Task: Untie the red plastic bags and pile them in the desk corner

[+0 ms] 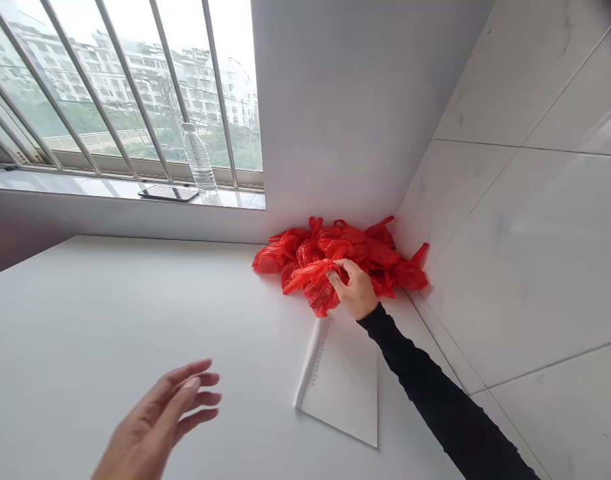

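Observation:
A heap of knotted red plastic bags [355, 247] lies in the corner at the back of the white table. My right hand [354, 287], in a black sleeve, pinches a red plastic bag [310, 275] at the front of the heap between thumb and fingers. Whether that bag is lifted clear of the others I cannot tell. Over the tabletop to the left, my left hand [165, 413] hovers with its fingers apart and nothing in it. Below the heap lies a spiral notebook [343, 387], open at a blank page; its top edge reaches under or near the bags.
The white table [150, 307] runs along the wall below a barred window [135, 100]. On the sill stand a clear plastic bottle [199, 160] and, lying flat beside it, a dark phone [168, 193]. A tiled wall [525, 267] closes off the right side.

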`<state>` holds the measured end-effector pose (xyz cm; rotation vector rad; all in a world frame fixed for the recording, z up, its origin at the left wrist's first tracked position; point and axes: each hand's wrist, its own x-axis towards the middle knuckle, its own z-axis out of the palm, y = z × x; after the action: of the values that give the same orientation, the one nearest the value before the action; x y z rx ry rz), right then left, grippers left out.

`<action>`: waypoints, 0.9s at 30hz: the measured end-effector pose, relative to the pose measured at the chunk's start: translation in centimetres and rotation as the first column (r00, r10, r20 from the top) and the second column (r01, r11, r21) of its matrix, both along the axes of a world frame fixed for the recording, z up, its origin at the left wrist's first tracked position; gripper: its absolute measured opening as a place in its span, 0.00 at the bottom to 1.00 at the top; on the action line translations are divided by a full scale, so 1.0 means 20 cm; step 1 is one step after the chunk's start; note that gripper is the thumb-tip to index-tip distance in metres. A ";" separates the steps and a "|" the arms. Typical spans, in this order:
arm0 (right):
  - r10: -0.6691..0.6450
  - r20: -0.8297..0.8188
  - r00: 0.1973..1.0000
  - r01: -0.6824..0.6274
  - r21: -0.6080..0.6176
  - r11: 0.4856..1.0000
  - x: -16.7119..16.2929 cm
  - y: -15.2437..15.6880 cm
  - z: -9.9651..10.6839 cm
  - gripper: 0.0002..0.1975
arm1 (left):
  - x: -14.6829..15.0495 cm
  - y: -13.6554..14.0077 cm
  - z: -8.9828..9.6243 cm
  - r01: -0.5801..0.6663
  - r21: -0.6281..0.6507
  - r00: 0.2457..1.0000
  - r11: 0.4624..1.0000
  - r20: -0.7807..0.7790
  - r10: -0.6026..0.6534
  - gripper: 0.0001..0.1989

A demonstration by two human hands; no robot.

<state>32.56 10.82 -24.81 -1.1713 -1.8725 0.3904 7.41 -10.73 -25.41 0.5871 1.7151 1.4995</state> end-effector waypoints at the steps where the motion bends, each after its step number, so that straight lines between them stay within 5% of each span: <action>1: 0.041 -0.038 0.998 -0.041 -0.002 0.999 -0.01 -0.06 0.04 0.11 | 0.07 0.02 -0.02 0.089 -0.013 0.991 0.996 0.101 -0.087 0.32; 3: 0.132 -0.139 0.981 -0.138 -0.035 0.990 -0.04 -0.19 0.11 0.13 | 0.22 0.07 -0.04 0.195 0.040 0.911 0.980 0.364 -0.196 0.27; 7: 0.352 -0.224 0.909 -0.395 -0.193 0.898 -0.12 -0.45 0.11 0.12 | 0.41 0.15 -0.08 0.048 0.313 0.693 0.948 0.673 -0.257 0.19; 11: 0.474 -0.229 0.850 -0.526 -0.347 0.776 -0.16 -0.61 0.02 0.11 | 0.39 0.11 -0.11 -0.109 0.374 0.753 0.921 0.636 -0.169 0.14; 16: 0.440 -0.348 0.828 -0.558 -0.435 0.707 -0.18 -0.65 -0.06 0.14 | 0.35 -0.01 -0.14 -0.008 0.347 0.820 0.938 0.539 -0.193 0.23; 20: 0.468 -0.426 0.774 -0.627 -0.415 0.660 -0.20 -0.66 -0.10 0.21 | 0.35 -0.06 -0.16 0.013 0.271 0.848 0.963 0.507 -0.154 0.22; 25: 0.498 -0.512 0.700 -0.708 -0.407 0.577 -0.21 -0.67 -0.14 0.10 | 0.31 -0.09 -0.16 -0.044 0.326 0.708 0.944 0.677 -0.200 0.19; 27: 0.533 -0.516 0.671 -0.739 -0.399 0.543 -0.22 -0.68 -0.15 0.13 | 0.28 -0.09 -0.16 -0.092 0.305 0.649 0.948 0.741 -0.175 0.17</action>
<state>28.13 -2.74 -27.87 -0.6195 -1.8581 1.6011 13.00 -12.60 -28.61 0.0848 0.7909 1.6693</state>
